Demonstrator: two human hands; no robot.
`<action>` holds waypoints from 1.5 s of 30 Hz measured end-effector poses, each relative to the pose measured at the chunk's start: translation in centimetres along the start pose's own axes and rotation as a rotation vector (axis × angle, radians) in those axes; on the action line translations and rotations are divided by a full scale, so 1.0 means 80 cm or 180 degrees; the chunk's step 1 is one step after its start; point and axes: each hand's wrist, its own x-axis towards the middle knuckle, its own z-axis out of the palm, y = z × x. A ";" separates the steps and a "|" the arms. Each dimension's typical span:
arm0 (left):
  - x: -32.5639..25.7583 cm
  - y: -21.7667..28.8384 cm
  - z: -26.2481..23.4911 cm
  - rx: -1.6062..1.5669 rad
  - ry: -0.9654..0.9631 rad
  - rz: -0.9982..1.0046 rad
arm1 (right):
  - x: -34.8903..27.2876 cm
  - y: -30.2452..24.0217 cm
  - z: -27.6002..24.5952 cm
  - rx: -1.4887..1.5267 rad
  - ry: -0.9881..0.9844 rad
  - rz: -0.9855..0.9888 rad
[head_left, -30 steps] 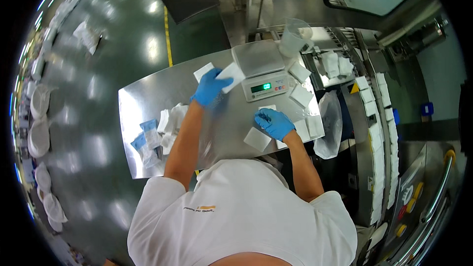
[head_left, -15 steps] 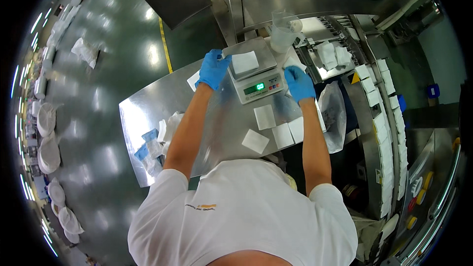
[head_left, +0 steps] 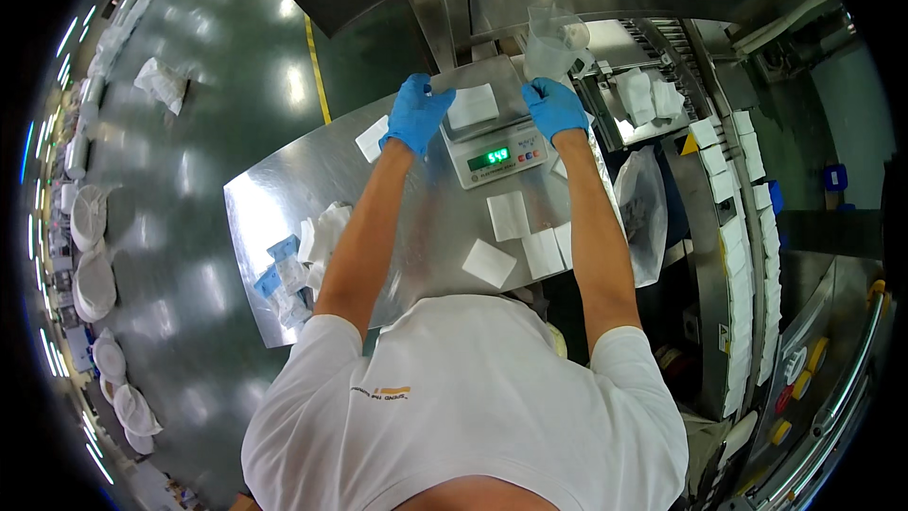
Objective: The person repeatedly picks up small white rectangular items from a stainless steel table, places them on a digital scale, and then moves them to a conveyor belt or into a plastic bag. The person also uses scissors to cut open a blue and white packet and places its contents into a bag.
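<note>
A stack of white folded pads [head_left: 473,106] lies on the metal pan of a digital scale [head_left: 498,159], whose display glows green. My left hand [head_left: 416,115], in a blue glove, hovers beside the pan's left edge, thumb and fingers apart, holding nothing. Over the pan's right edge is my right hand [head_left: 555,109], also blue-gloved. Its fingers are bent but look parted, and I see nothing in them. One white pad [head_left: 373,139] lies just left of my left hand. Further pads [head_left: 490,263] rest on the steel table in front of the scale.
A clear plastic jug [head_left: 551,45] stands behind my right hand. Crumpled white pads and blue-white packets [head_left: 288,270] lie at the table's left [head_left: 255,194]. To the right, a clear bag [head_left: 640,218] hangs near a conveyor lined with white pads [head_left: 733,255].
My right hand has moved up and left, from the pad right of the scale to the pan's edge. My left hand has shifted slightly up. The scale's reading has risen from zero.
</note>
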 end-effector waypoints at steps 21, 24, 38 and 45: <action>-0.037 0.131 0.059 -0.1402 -0.2172 0.0574 | -0.082 0.023 -0.104 0.2326 -0.1233 0.0709; -0.051 0.150 0.101 -0.1669 -0.2449 0.0592 | -0.097 0.076 -0.112 0.1762 -0.0953 0.0870; -0.059 0.139 0.175 -0.0660 -0.2442 0.1043 | -0.129 0.154 -0.068 0.1279 -0.0369 0.0788; -0.014 0.114 0.075 -0.0411 -0.2050 0.1218 | -0.156 0.160 -0.151 0.1982 -0.0914 0.0639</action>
